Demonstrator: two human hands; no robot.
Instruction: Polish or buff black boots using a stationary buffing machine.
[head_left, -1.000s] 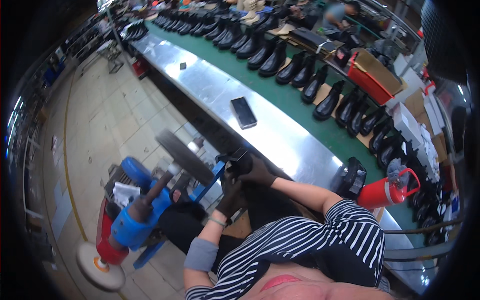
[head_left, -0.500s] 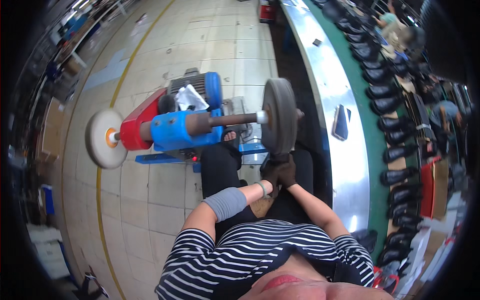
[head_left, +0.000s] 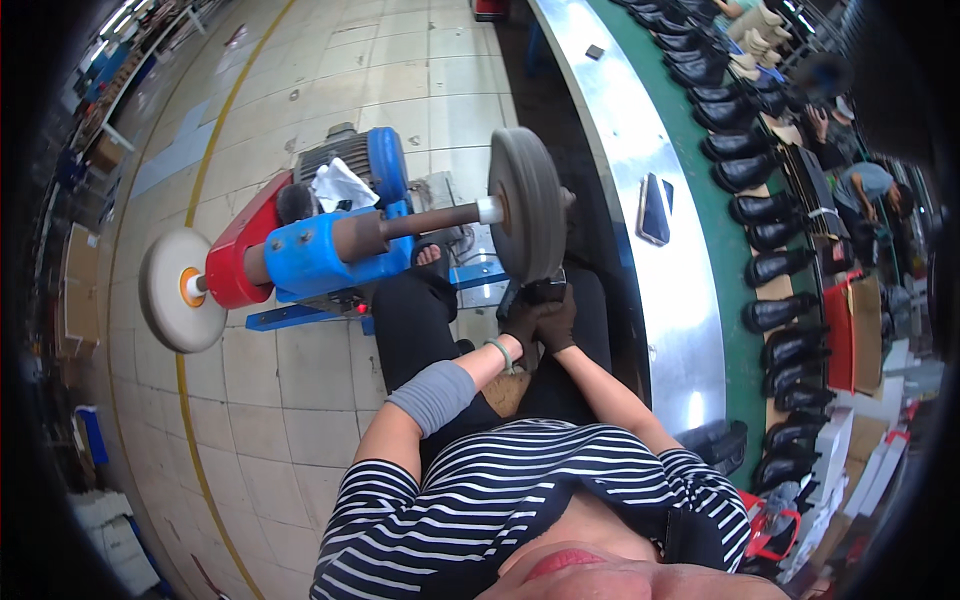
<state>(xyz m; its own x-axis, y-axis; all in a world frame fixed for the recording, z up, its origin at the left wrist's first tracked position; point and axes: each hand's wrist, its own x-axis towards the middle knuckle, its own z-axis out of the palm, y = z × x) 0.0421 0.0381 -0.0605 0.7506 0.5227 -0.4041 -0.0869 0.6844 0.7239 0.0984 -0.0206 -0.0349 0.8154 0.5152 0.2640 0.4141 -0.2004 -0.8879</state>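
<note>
Both my hands wear dark brown gloves and are closed round a glossy black shoe (head_left: 545,291), mostly covered by fingers. My left hand (head_left: 519,326) grips it from the left, and my right hand (head_left: 557,319) wraps it from the right, close beside the other. The shoe sits right at the lower edge of a grey buffing wheel (head_left: 527,205); whether it touches the wheel I cannot tell. That wheel is mounted on the right end of a brown shaft (head_left: 430,220) on a blue and red polishing machine (head_left: 315,250).
A pale second wheel (head_left: 180,292) is at the machine's left end, and a white cloth (head_left: 342,187) lies by its motor (head_left: 350,155). On my right runs a metal ledge (head_left: 680,330) with a phone (head_left: 655,210). Beyond it, a green belt (head_left: 735,350) carries several black shoes (head_left: 780,265).
The view has shifted, so the machine and ledge appear farther left and higher. My hands stay together below the wheel, and more of the shoe's shiny surface shows.
</note>
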